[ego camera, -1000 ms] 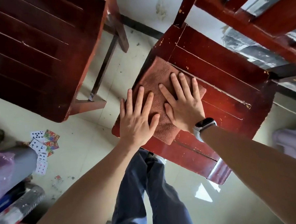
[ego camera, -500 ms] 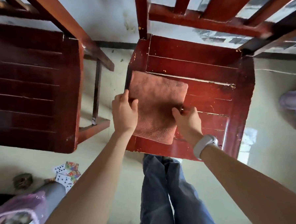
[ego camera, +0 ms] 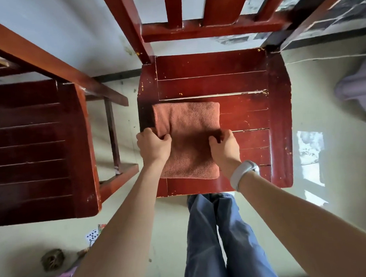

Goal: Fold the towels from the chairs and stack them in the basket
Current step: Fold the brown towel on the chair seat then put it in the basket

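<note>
The folded towel [ego camera: 187, 138] lies flat on the chair seat [ego camera: 249, 82], gripped at its side edges between the left hand [ego camera: 154, 147] and the right hand [ego camera: 225, 145], its long axis running away from both hands equally.

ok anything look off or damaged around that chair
Playing cards lie loose on the floor by the left arm. The chair seat has chipped paint along its edges. The folded towel looks tidy.
</note>
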`<state>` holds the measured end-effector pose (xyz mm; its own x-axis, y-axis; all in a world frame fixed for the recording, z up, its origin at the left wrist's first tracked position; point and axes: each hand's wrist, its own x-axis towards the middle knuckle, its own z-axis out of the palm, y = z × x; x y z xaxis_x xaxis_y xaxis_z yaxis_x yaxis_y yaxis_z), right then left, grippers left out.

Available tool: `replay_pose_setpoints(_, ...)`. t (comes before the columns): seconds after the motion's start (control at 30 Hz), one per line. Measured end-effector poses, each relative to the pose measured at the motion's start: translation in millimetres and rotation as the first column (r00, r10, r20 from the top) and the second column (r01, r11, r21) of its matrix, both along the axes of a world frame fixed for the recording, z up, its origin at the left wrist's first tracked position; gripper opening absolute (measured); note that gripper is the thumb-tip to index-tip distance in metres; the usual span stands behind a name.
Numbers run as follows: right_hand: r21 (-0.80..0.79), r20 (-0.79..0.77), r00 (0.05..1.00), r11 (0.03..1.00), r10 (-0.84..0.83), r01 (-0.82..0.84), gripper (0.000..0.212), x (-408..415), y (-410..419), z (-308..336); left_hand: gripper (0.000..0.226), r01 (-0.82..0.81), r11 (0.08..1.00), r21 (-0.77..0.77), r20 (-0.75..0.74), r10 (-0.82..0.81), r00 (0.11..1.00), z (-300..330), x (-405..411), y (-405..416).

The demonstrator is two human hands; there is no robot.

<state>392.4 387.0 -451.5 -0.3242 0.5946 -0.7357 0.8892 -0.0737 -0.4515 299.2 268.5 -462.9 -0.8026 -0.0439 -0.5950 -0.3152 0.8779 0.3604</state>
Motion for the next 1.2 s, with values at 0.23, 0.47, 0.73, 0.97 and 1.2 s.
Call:
replay_pose_setpoints(0.23,-0.026,-0.021,0.999,0.998,-0.05,0.049,0.027,12.9,2.4,3.8,0.037,0.017,0.983,0.181,0.037,-0.024,0.999,6.3,9.7,-9.0)
replay_pose_setpoints(0.47,0.162,0.024,0.993,0.98,-0.118,0.113,0.028,28.4,15.3,3.7,0.043,0.368,0.929,-0.039,-0.227,-0.367,0.902,1.4,45.7,-4.3)
replay_pose_setpoints(0.73,0.121,0.008,1.0,0.993,-0.014,0.013,0.048,36.8,20.2,-1.3,0.037,0.005,1.0,0.009,0.027,-0.005,1.0,-6.0,44.3,21.9)
replay_pose_setpoints(0.97,0.084,-0.011,0.999,0.996,-0.038,0.038,0.038,40.2,25.4,-4.4,0.036,0.061,0.996,0.062,0.032,-0.063,0.997,0.5,41.9,20.5)
replay_pose_setpoints(1.2,-0.06,-0.186,0.97,0.987,-0.155,0.146,0.037,58.7,35.6,25.4,0.049,-0.06,0.909,0.412,0.122,0.01,0.993,50.7,51.1,22.9)
